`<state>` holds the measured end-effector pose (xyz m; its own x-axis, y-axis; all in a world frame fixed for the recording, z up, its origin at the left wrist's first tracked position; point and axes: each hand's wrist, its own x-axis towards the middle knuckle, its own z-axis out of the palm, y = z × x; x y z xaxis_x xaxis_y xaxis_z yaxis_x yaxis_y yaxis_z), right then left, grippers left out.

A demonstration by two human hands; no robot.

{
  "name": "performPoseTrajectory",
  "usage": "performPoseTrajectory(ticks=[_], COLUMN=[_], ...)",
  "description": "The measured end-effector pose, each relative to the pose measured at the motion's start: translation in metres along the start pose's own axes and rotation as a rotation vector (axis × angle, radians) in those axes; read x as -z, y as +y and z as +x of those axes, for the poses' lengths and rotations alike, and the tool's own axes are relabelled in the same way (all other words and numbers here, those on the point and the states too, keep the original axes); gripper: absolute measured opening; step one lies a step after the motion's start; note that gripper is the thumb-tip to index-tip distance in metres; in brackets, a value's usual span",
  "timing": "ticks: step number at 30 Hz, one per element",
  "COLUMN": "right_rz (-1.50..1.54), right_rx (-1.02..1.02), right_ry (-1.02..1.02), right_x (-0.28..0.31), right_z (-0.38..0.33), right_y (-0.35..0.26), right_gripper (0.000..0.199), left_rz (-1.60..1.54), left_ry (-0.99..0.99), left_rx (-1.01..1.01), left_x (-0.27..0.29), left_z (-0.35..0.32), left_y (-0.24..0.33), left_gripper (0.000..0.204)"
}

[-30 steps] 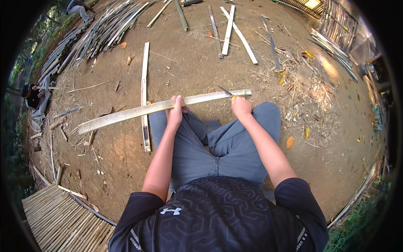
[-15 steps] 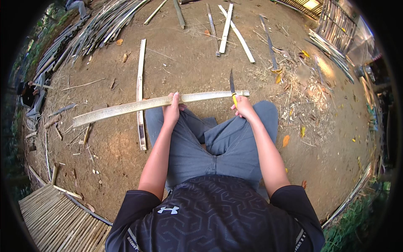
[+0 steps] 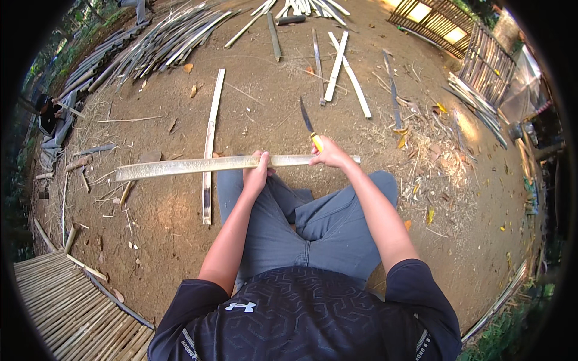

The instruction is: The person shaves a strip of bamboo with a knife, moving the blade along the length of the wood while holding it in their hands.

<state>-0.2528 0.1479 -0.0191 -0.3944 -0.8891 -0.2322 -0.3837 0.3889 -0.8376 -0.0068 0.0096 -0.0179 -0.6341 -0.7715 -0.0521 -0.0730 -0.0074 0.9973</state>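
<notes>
A long pale bamboo strip [image 3: 195, 166] lies crosswise in front of my knees. My left hand [image 3: 256, 172] is closed around it near its middle, thumb on top. In my right hand [image 3: 330, 153] is a knife [image 3: 307, 118] with a yellow handle, its dark blade pointing away from me and up to the left. That hand is just over the strip's right part; whether its fingers also touch the strip, I cannot tell. A second bamboo strip [image 3: 212, 123] lies on the ground, passing under the held one.
Two crossed pale strips [image 3: 337, 66] lie ahead on the dirt, beside a dark long blade-like piece [image 3: 392, 90]. A heap of split bamboo [image 3: 156, 45] is at the far left. Shavings [image 3: 442, 153] litter the right. A bamboo slat platform [image 3: 72, 307] stands near left.
My right hand with the knife has moved left along the strip, and the blade now tilts more to the left. The strip has become more level. The whole view has shifted slightly.
</notes>
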Motion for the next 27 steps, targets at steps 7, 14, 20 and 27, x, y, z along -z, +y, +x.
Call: performPoseTrajectory(ticks=[7, 14, 20, 27], right_rz=[-0.224, -0.109, -0.074, -0.004], right_rx=[0.097, 0.15, 0.202, 0.224], right_ry=[-0.049, 0.112, 0.099, 0.282], right_x=[-0.015, -0.008, 0.017, 0.107], right_z=[0.007, -0.004, -0.001, 0.023], right_y=[0.033, 0.039, 0.005, -0.044], right_gripper=[0.07, 0.056, 0.054, 0.053], left_rz=[-0.011, -0.106, -0.109, -0.115], left_ry=[-0.017, -0.048, -0.1, -0.125], left_rx=[-0.011, 0.002, -0.094, -0.119], left_x=[0.004, 0.0, 0.015, 0.002], left_z=[-0.002, 0.0, 0.001, -0.006], left_y=[-0.002, 0.01, -0.009, 0.016], left_gripper=[0.035, 0.035, 0.033, 0.03])
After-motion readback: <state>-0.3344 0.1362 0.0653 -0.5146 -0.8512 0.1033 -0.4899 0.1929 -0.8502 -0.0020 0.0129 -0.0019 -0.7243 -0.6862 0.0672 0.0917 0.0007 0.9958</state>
